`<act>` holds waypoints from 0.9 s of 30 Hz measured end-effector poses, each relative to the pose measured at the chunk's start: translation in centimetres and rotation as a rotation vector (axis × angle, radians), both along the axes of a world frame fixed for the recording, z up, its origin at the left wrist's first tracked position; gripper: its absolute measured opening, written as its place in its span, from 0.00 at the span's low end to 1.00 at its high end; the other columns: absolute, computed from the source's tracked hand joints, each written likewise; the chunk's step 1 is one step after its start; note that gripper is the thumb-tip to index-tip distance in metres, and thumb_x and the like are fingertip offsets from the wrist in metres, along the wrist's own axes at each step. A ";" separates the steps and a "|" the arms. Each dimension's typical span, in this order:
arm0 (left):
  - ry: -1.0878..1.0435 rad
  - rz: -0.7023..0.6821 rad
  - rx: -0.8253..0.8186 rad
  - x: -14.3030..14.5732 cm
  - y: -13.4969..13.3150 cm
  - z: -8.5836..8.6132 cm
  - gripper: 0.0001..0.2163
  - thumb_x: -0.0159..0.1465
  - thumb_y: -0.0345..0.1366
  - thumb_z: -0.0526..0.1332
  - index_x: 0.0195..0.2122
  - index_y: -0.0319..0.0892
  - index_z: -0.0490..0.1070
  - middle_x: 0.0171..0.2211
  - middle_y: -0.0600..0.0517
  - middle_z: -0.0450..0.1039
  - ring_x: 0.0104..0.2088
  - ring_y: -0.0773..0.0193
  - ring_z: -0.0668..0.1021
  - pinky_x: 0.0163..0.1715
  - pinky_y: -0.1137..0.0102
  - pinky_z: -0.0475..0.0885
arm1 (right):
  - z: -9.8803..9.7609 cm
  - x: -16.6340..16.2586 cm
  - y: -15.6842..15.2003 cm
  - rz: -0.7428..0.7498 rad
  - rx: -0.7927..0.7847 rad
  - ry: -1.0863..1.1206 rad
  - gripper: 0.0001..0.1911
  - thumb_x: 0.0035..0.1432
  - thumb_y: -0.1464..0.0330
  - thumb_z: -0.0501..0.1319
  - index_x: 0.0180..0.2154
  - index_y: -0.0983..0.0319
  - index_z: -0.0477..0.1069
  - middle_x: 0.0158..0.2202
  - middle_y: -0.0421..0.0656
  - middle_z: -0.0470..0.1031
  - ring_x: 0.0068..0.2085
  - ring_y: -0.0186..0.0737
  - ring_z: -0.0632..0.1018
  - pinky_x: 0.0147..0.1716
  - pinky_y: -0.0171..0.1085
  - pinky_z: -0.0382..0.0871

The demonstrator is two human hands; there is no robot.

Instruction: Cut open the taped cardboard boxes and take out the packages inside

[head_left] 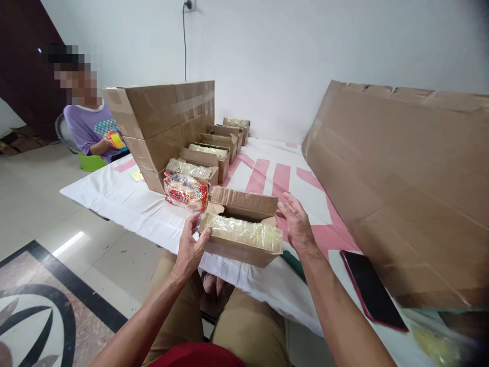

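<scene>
In front of me, at the table's near edge, stands a small cardboard box [239, 250] with its top flaps up. Along its near top edge lies a strip of pale yellow, clear-wrapped material [244, 233]; its kind I cannot make out. My left hand [191, 247] grips the box's left end, thumb on the near side. Beside the right end is my right hand [296, 221], fingers apart and near the raised back flap [244, 201]; whether they touch it I cannot tell. A red and clear printed food packet [186, 192] sits just behind the box's left end.
A row of open small boxes [208, 153] runs back along stacked sealed cartons [160, 127]. At right stand a large cardboard sheet or carton [397, 188] and a phone [372, 290]. Across the table, a person [89, 127] holds a bright-coloured object [116, 139].
</scene>
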State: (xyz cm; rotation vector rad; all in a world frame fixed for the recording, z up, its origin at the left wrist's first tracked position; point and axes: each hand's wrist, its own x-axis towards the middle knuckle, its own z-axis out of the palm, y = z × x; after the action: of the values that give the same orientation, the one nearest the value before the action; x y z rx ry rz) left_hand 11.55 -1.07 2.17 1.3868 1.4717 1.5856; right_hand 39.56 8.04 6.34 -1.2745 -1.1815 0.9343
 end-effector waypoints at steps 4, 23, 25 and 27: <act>-0.019 -0.015 -0.024 -0.2 -0.2 -0.4 0.23 0.65 0.47 0.64 0.59 0.43 0.67 0.57 0.43 0.73 0.57 0.51 0.76 0.57 0.57 0.71 | -0.6 0.7 -3.2 0.076 0.139 -0.088 0.29 0.59 0.44 0.64 0.53 0.55 0.76 0.54 0.46 0.80 0.59 0.52 0.77 0.62 0.50 0.69; -0.196 -0.093 -0.126 -9.5 -3.1 0.9 0.27 0.55 0.51 0.72 0.52 0.44 0.75 0.50 0.45 0.80 0.47 0.51 0.82 0.50 0.58 0.77 | -3.4 -6.3 -10.3 0.398 0.131 -0.240 0.46 0.60 0.50 0.66 0.72 0.50 0.50 0.72 0.51 0.59 0.64 0.57 0.72 0.59 0.52 0.73; -0.210 -0.014 -0.141 -13.0 -3.2 1.3 0.25 0.53 0.50 0.73 0.49 0.43 0.76 0.46 0.46 0.81 0.47 0.51 0.81 0.48 0.59 0.77 | -3.6 -10.1 -9.6 0.472 0.181 -0.211 0.45 0.61 0.51 0.66 0.72 0.50 0.50 0.72 0.51 0.59 0.65 0.56 0.71 0.59 0.52 0.73; -0.210 0.078 -0.138 -16.0 -2.6 1.6 0.24 0.51 0.48 0.73 0.47 0.43 0.77 0.43 0.47 0.82 0.46 0.50 0.81 0.46 0.61 0.76 | -3.7 -13.9 -8.1 0.514 0.211 -0.176 0.45 0.60 0.52 0.67 0.72 0.51 0.51 0.72 0.51 0.58 0.67 0.56 0.68 0.59 0.52 0.73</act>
State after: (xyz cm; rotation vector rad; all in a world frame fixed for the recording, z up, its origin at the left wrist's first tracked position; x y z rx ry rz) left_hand -4.42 -3.70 3.82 1.0633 1.4923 1.5920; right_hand 25.64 -0.01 2.69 -0.9100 -1.7477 1.0411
